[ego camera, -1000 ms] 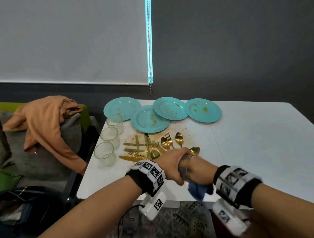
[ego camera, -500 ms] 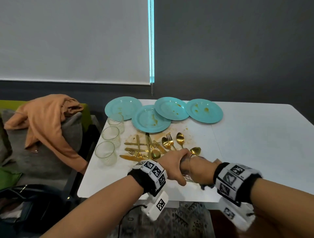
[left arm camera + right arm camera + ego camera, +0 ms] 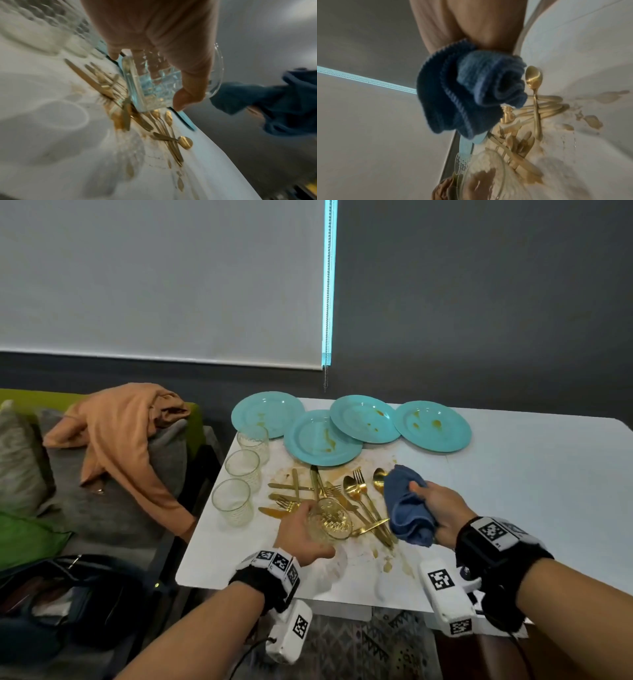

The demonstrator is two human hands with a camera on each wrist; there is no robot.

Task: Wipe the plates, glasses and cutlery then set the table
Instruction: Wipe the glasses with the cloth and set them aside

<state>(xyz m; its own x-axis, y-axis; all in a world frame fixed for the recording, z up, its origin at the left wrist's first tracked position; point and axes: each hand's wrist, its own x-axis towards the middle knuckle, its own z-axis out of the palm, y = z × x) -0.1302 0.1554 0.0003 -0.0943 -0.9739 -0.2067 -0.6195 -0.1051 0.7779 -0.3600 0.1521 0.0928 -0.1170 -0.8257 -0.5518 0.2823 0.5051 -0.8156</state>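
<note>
Glass up, cloth out.
Our left hand (image 3: pixel 301 537) grasps a glass (image 3: pixel 329 519) above the bench's (image 3: pixel 548 508) near edge; our right hand (image 3: pixel 440 510) clutches the blue cloth (image 3: pixel 406 506).

Four plates (image 3: pixel 431 426) line the desk's (image 3: pixel 548 491) far edge; three glasses (image 3: pixel 233 501) stand along its left side; cutlery (image 3: pixel 359 498) lies between, before the plates, right of the glasses.

The left hand (image 3: pixel 154 33) grips a patterned glass (image 3: pixel 154 86) tilted above scattered gold cutlery (image 3: pixel 137 119) on the stained white table (image 3: pixel 51 148), a blue cloth (image 3: pixel 274 105) at three o'clock.
</note>
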